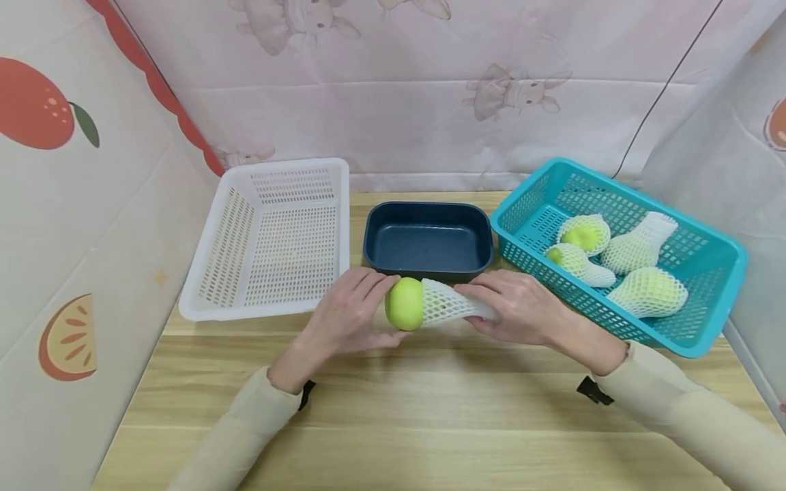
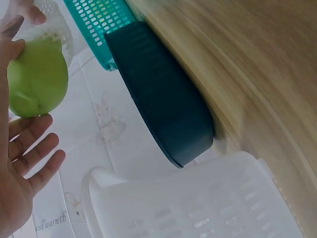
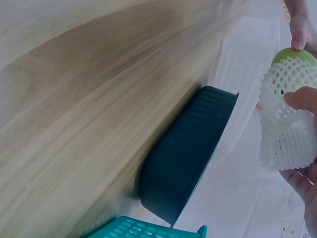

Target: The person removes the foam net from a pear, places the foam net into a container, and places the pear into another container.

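My left hand pinches a round green fruit between thumb and fingers, above the wooden table in front of the dark blue bin. A white foam net sleeve covers the fruit's right part, while its left end is bare. My right hand grips the narrow loose end of that sleeve. The left wrist view shows the bare green skin, with some of the left hand's fingers spread below it. In the right wrist view, the thumb presses on the netting.
A white slotted basket stands at the left. The dark blue bin sits in the middle. At the right, a turquoise basket holds several green fruits in foam nets. Printed cloth walls enclose the table.
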`<state>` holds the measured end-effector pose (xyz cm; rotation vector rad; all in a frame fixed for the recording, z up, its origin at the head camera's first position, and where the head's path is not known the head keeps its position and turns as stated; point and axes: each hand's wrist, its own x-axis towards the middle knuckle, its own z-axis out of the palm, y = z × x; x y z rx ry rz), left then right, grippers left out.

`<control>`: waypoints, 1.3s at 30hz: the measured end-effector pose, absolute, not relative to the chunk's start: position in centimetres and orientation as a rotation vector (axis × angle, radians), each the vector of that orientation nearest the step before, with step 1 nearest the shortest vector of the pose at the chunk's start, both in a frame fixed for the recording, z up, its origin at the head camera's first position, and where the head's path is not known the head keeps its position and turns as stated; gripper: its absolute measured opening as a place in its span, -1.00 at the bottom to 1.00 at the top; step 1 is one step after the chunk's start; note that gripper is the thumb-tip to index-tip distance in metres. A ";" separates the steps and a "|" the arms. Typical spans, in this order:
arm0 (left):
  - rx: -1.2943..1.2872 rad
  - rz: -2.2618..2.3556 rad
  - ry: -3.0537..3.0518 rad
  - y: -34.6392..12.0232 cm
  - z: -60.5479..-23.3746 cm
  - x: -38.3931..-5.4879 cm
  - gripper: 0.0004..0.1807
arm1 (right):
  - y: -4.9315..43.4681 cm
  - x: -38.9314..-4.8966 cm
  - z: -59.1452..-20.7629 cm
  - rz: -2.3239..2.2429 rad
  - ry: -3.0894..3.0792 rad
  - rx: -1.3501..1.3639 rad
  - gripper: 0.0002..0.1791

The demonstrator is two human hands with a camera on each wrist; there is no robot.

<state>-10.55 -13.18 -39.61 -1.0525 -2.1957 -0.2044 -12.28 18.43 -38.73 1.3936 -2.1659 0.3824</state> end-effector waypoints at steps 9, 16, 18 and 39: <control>-1.042 -0.179 -2.183 -14.2 -39.4 -10.4 0.00 | 19.3 -12.9 -38.8 0.372 -2.168 1.380 -0.45; -1.037 -0.164 -2.201 -14.9 -39.0 -10.2 -0.01 | 19.8 -13.4 -38.7 0.381 -2.157 1.344 -0.52; -1.038 -0.167 -2.205 -15.0 -38.9 -10.2 -0.02 | 19.9 -13.6 -38.8 0.377 -2.135 1.333 -0.37; -1.046 -0.191 -2.180 -16.3 -39.2 -9.6 -0.01 | 18.3 -17.4 -37.9 0.395 -2.164 1.270 -0.47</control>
